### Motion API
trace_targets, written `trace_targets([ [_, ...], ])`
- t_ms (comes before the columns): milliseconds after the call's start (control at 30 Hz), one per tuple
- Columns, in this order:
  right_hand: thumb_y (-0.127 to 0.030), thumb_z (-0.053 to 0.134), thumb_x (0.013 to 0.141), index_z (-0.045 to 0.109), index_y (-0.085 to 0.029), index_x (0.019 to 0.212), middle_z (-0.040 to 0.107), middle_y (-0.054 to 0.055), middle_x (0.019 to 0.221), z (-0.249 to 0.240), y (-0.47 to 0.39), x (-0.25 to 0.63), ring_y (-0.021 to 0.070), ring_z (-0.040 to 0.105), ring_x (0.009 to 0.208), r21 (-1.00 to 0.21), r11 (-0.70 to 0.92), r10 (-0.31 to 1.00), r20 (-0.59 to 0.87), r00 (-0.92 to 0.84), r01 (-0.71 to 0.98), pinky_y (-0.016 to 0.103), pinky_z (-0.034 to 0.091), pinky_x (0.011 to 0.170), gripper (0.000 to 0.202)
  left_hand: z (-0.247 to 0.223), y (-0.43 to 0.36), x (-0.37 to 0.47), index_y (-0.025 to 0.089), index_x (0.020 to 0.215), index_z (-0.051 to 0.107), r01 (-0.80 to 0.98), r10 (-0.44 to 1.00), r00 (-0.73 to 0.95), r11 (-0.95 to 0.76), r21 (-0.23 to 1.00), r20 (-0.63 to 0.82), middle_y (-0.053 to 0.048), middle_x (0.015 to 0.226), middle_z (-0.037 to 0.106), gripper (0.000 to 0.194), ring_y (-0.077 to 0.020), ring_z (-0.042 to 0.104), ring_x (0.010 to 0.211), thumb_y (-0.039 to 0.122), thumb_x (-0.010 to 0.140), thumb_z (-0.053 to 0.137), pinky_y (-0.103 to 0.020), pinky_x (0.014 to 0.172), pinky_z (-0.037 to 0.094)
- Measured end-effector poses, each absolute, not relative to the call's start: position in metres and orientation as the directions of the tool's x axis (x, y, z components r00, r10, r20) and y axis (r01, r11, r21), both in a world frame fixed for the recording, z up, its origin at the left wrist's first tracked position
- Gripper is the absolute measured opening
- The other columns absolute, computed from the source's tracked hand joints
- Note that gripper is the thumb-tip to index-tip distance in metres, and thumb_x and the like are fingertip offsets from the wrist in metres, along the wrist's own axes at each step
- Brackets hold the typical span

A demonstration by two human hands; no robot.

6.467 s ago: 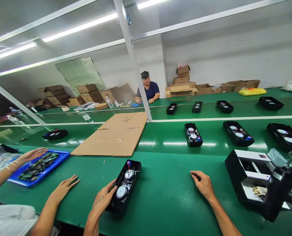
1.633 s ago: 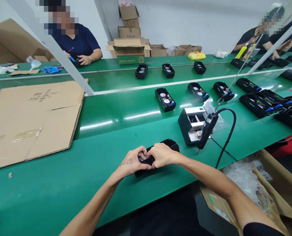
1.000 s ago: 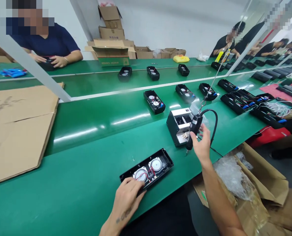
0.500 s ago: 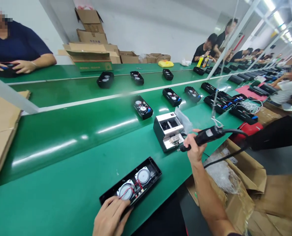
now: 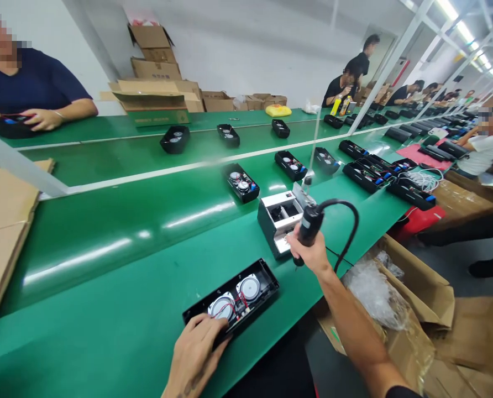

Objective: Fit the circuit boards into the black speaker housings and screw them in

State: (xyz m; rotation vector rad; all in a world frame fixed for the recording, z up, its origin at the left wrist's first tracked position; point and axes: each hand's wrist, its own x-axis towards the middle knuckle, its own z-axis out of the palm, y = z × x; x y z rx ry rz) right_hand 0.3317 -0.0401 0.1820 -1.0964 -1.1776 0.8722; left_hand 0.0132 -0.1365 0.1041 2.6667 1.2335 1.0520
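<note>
An open black speaker housing with two round drivers and red wires lies on the green bench near its front edge. My left hand rests on the housing's near left end, fingers pressing it down. My right hand is closed around a black electric screwdriver, held upright just right of the housing, its cable looping up and to the right. Directly behind the screwdriver stands a black and white screw feeder box.
Several more open housings ride the green conveyor behind. Flat cardboard lies at far left. An open carton with plastic wrap sits below right. A person in a dark shirt works opposite; others work farther right.
My right hand has swung the screwdriver from lying sideways to upright and brought it left toward the housing. My left hand stays on the housing's end.
</note>
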Motion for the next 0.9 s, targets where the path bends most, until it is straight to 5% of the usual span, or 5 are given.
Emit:
trace_targets([
  [233,-0.031,0.073,0.101,0.053,-0.033,0.121,0.050,-0.013,0.065,0.180,-0.100,0.272,0.0087,0.044,0.039,-0.824,0.440,0.898,0.417,0.143,-0.357,0.021,0.040,0.040,0.028,0.099,-0.140,0.018,0.024,0.097,0.065,0.681,0.706,0.426,-0.662,0.314,0.565,0.005,0.075,0.073,0.009,-0.0152,0.072,0.067,0.030,0.103,0.065,-0.031,0.081,0.058],
  [900,-0.042,0.076,0.095,0.054,-0.029,0.112,0.051,-0.009,0.065,0.152,-0.102,0.244,0.0122,0.049,0.046,-0.914,0.339,0.940,0.336,0.050,-0.223,0.026,0.044,0.044,0.030,0.096,-0.141,0.017,0.024,0.092,0.068,0.692,0.734,0.429,-0.641,0.331,0.527,0.004,0.072,0.074,0.012,-0.0148,0.071,0.066,0.030,0.102,0.064,-0.030,0.082,0.059],
])
